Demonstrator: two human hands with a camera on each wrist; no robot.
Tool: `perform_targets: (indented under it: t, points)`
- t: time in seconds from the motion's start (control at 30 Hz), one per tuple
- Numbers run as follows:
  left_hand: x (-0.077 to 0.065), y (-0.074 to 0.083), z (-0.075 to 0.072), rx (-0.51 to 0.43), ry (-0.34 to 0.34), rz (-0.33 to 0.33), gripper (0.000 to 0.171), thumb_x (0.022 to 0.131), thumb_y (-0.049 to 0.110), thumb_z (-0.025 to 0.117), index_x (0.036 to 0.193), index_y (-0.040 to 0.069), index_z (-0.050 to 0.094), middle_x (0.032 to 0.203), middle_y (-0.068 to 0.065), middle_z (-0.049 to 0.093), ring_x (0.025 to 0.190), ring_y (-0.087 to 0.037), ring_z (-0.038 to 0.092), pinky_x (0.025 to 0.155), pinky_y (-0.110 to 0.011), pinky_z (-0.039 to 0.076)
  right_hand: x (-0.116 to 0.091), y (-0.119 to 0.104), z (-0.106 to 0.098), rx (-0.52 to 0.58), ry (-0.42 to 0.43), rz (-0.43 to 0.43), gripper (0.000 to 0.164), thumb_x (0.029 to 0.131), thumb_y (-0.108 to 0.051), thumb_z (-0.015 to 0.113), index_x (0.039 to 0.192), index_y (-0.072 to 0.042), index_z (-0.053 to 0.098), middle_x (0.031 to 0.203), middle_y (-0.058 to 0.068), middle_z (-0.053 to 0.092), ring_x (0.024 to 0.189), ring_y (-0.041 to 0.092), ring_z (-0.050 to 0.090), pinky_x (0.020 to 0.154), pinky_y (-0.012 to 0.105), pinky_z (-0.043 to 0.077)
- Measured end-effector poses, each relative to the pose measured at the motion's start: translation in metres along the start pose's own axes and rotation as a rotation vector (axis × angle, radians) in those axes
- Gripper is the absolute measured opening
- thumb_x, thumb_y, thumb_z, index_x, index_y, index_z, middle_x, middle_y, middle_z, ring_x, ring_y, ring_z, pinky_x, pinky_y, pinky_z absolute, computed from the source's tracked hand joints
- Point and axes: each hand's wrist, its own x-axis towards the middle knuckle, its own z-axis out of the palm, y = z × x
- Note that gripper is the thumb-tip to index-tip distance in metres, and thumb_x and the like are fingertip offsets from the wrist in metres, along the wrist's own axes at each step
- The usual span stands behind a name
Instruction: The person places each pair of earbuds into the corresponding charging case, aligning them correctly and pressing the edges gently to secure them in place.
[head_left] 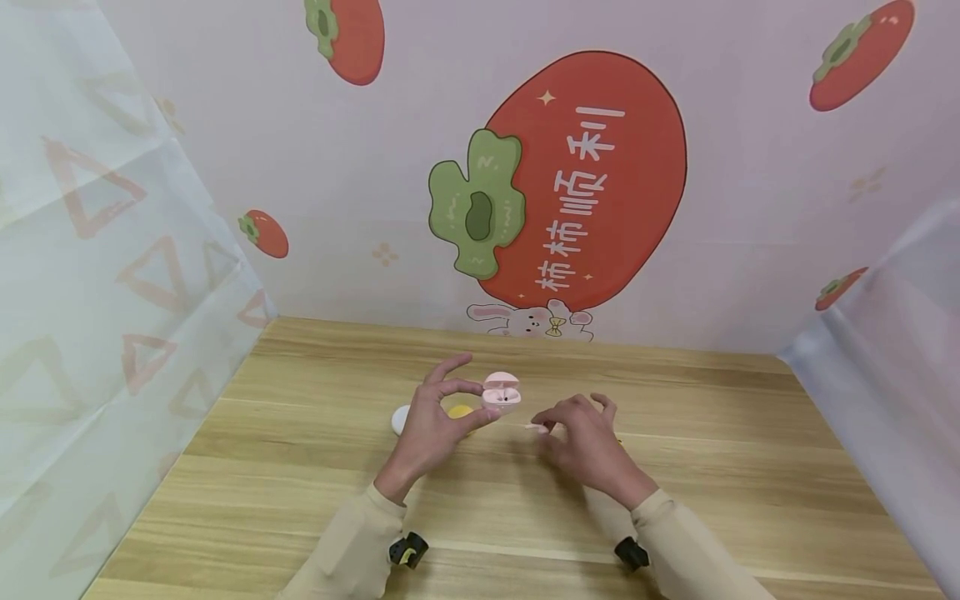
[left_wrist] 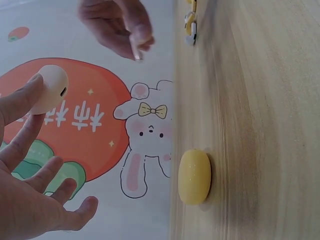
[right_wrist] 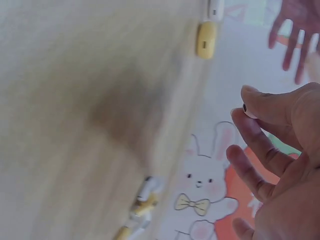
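My left hand (head_left: 429,421) holds a small pink earbud case (head_left: 501,400) between thumb and index finger, above the table. Its lid is up, and a small dark spot shows inside; I cannot tell whether an earbud sits there. Seen from the left wrist, the case (left_wrist: 56,90) has a dark port slot, and the other fingers spread away from it. To the right of the case, my right hand (head_left: 588,442) pinches a pink earbud (head_left: 537,428) between thumb and index finger. In the right wrist view the fingertips mostly cover this earbud (right_wrist: 245,109).
A yellow earbud case (left_wrist: 195,176) stands on the wooden table (head_left: 300,483), partly behind my left hand. Beside it is a white case (head_left: 401,419). Several loose white and yellow earbuds (right_wrist: 145,202) lie beyond my right hand. A printed backdrop rises behind the table.
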Motion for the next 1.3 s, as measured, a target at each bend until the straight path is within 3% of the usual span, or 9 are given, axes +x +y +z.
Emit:
perform_targets:
  t: [0.43,0.63,1.0,1.3]
  points:
    - [0.0,-0.007,0.004,0.016,-0.001,0.018,0.021,0.079,0.017,0.089,0.096,0.007,0.08,0.148,-0.011,0.051,0.143,-0.038,0.037,0.111,-0.067,0.026,0.0,-0.018,-0.039,0.003,0.158,-0.199,0.024,0.079,-0.006,0.087,0.099,-0.015,0.079,0.082,-0.014,0.065,0.094,0.016,0.055,0.101,0.067,0.018]
    - [0.0,-0.006,0.006,0.012,-0.008,0.0,0.02,0.078,0.015,0.089,0.095,0.008,0.08,0.149,-0.006,0.051,0.143,-0.036,0.036,0.111,-0.067,0.026,0.004,-0.025,-0.049,-0.021,0.202,-0.274,0.026,0.076,-0.002,0.088,0.098,-0.014,0.079,0.084,-0.012,0.066,0.092,0.016,0.055,0.099,0.069,0.02]
    - [0.0,-0.006,0.011,0.01,-0.024,-0.001,0.019,0.079,0.013,0.089,0.093,0.008,0.079,0.149,-0.007,0.05,0.144,-0.036,0.035,0.113,-0.065,0.024,0.008,-0.034,-0.059,-0.047,0.204,-0.312,0.024,0.078,-0.006,0.087,0.1,-0.013,0.078,0.087,-0.007,0.069,0.096,0.019,0.056,0.101,0.07,0.018]
    - [-0.001,-0.005,0.013,-0.003,-0.028,-0.004,0.019,0.077,0.014,0.09,0.093,0.009,0.079,0.148,-0.004,0.051,0.144,-0.034,0.035,0.114,-0.063,0.023,0.008,-0.038,-0.061,-0.031,0.22,-0.29,0.03,0.075,-0.005,0.09,0.098,-0.012,0.071,0.088,-0.005,0.071,0.099,0.021,0.057,0.103,0.068,0.016]
